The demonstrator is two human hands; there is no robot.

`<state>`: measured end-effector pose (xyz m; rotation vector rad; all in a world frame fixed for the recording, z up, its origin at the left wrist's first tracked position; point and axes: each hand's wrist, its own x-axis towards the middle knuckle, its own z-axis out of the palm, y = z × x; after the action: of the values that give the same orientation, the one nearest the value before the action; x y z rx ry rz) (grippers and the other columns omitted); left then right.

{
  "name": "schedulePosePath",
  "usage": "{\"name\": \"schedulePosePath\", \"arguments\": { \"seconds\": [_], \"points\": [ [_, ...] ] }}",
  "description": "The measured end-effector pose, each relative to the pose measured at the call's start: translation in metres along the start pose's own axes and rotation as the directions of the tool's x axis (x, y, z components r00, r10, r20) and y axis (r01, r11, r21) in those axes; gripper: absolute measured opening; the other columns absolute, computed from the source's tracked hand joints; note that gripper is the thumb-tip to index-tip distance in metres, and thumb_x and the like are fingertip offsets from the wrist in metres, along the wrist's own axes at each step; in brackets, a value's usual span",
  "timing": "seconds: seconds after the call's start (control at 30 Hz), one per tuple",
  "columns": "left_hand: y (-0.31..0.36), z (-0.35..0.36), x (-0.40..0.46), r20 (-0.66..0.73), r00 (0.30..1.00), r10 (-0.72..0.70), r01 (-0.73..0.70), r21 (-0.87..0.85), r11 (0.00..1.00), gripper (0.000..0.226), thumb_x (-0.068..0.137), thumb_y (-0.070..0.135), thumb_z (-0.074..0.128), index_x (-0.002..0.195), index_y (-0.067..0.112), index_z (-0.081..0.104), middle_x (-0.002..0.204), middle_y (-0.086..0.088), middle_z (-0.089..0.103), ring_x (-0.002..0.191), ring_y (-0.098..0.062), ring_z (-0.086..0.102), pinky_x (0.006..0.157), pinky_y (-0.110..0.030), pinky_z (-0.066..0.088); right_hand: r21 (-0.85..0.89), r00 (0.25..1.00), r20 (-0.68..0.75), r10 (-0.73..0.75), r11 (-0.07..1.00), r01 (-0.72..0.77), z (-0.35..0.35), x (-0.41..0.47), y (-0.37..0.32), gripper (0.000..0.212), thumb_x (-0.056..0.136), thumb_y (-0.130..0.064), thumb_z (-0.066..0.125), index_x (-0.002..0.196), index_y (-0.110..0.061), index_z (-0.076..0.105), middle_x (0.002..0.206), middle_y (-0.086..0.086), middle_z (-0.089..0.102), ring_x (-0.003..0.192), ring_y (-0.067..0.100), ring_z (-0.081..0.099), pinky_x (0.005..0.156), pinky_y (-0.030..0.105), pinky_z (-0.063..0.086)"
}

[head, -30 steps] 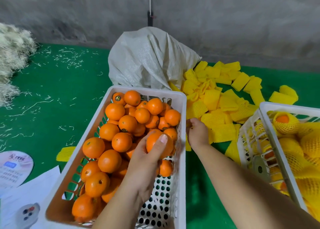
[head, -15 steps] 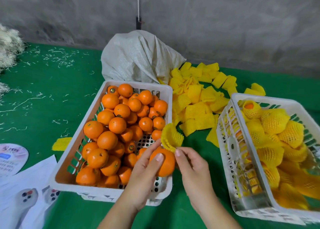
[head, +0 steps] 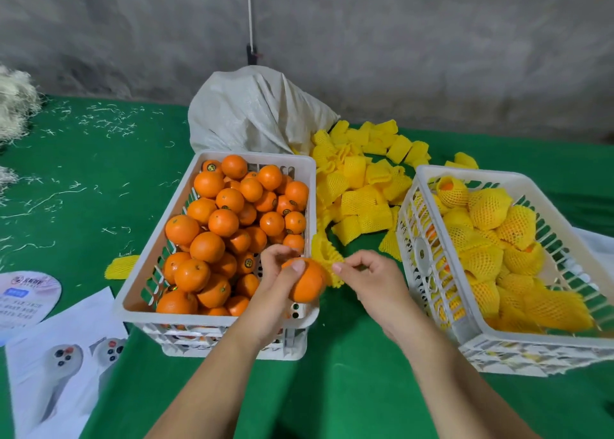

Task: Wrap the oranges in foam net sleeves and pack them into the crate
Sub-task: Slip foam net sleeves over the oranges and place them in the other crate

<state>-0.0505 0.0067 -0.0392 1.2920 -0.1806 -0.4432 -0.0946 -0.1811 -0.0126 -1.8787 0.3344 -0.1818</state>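
Our left hand [head: 282, 282] grasps a bare round orange [head: 305, 284] over the near right corner of the white slotted plastic crate of loose oranges [head: 139, 292], thumb across its top and fingers curled round the far side. Our right hand [head: 368, 279] pinches the yellow foam net sleeve [head: 324, 255], which touches the fruit at its two o'clock edge and arcs up toward twelve o'clock; it is not yet over the orange.

We judge the orange firm, fairly heavy for its size and smooth enough to roll, so a cupped grip round its middle suits it. The sleeve looks very light, soft and stretchy; we judge it best taken at the rim of its mouth and spread wide, since the mesh could snag or bunch.

The second white crate of wrapped oranges [head: 412, 235] stands at three o'clock, apart from the hands, with a heap of spare yellow sleeves [head: 362, 192] at one o'clock.

We cannot see the sleeve's open mouth clearly, nor how many right fingers sit inside it. The orange's underside is hidden by our palm, and the packing crate's near right corner is cut off by the frame edge.
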Motion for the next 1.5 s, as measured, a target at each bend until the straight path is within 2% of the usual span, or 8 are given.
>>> {"name": "schedulePosePath", "arguments": {
  "seconds": [0.17,0.33,0.53,0.7,0.97,1.13,1.3,1.5],
  "points": [
    [-0.003,-0.007,-0.007,0.098,0.995,-0.027,0.033,-0.063,0.997,0.073,0.074,0.074,0.08,0.13,0.03,0.068,0.147,0.014,0.053,0.115,-0.019,0.07,0.084,-0.041,0.06,-0.388,0.966,-0.174,-0.189,0.915,0.109,0.032,-0.003,0.001,0.016,0.09,-0.027,0.079,0.083,-0.022,0.065,0.093,-0.009,0.058,0.074,0.01,0.063,0.067,0.035,0.054],
    [-0.003,-0.003,-0.005,0.106,0.994,-0.026,0.027,-0.006,1.0,0.065,0.072,0.067,0.085,0.129,0.038,0.074,0.159,0.015,0.046,0.121,-0.007,0.067,0.083,-0.029,0.06,-0.108,0.988,-0.135,-0.08,0.992,0.066,0.035,-0.002,0.004,0.016,0.094,-0.019,0.074,0.085,-0.03,0.069,0.081,-0.012,0.074,0.077,0.004,0.071,0.075,0.038,0.063],
    [-0.009,0.0,-0.002,-0.015,0.999,0.052,-0.048,0.176,0.983,0.055,0.075,0.061,0.082,0.127,0.054,0.065,0.137,0.003,0.061,0.113,-0.016,0.069,0.092,-0.044,0.062,0.241,0.958,-0.287,-0.004,0.967,0.076,0.028,0.002,0.002,0.021,0.094,-0.005,0.07,0.1,-0.023,0.064,0.091,0.001,0.073,0.085,0.01,0.071,0.078,0.033,0.055],
    [-0.015,-0.004,0.008,-0.039,0.99,0.135,-0.124,0.211,0.97,0.087,0.075,0.054,0.087,0.148,0.058,0.038,0.143,0.007,0.054,0.124,-0.011,0.064,0.102,-0.036,0.056,-0.092,0.939,-0.14,-0.314,0.948,0.304,0.023,-0.007,-0.008,0.039,0.097,-0.004,0.065,0.129,-0.027,0.065,0.106,-0.009,0.066,0.098,0.006,0.065,0.087,0.019,0.054],
    [-0.017,0.009,0.016,-0.334,0.924,0.186,-0.095,0.272,0.958,0.051,0.069,0.051,0.07,0.118,0.037,0.064,0.125,0.001,0.062,0.118,-0.021,0.063,0.099,-0.043,0.055,-0.466,0.698,-0.016,-0.716,0.623,0.628,0.038,-0.029,-0.001,0.017,0.086,0.003,0.059,0.102,-0.004,0.06,0.102,0.006,0.057,0.093,0.017,0.052,0.077,0.029,0.047],
    [-0.016,0.009,0.011,-0.282,0.949,0.139,-0.115,0.101,0.988,0.029,0.091,0.034,0.059,0.119,0.028,0.062,0.112,-0.006,0.07,0.099,-0.021,0.07,0.082,-0.037,0.059,-0.322,0.896,-0.038,-0.441,0.855,0.407,0.054,-0.029,-0.004,0.046,0.091,-0.017,0.066,0.134,-0.025,0.054,0.119,-0.007,0.044,0.115,0.016,0.045,0.095,0.03,0.046],
    [-0.004,0.009,0.006,-0.144,0.961,0.235,-0.212,0.161,0.964,0.044,0.103,0.031,0.047,0.146,0.03,0.06,0.135,0.001,0.071,0.124,-0.02,0.067,0.102,-0.037,0.057,0.028,0.946,-0.189,-0.263,0.962,0.273,0.07,-0.019,-0.016,0.016,0.096,-0.018,0.068,0.108,-0.025,0.058,0.117,-0.002,0.039,0.109,0.001,0.054,0.083,0.009,0.046],
    [-0.009,0.01,0.006,-0.256,0.918,0.303,-0.244,0.239,0.94,0.032,0.101,0.043,0.05,0.121,0.04,0.075,0.12,0.002,0.075,0.113,-0.019,0.069,0.095,-0.043,0.055,-0.029,0.93,-0.257,-0.262,0.964,0.264,0.068,0.0,-0.024,0.029,0.083,-0.016,0.072,0.091,-0.016,0.044,0.104,-0.004,0.035,0.098,0.01,0.048,0.078,0.01,0.041]
  ]
}}
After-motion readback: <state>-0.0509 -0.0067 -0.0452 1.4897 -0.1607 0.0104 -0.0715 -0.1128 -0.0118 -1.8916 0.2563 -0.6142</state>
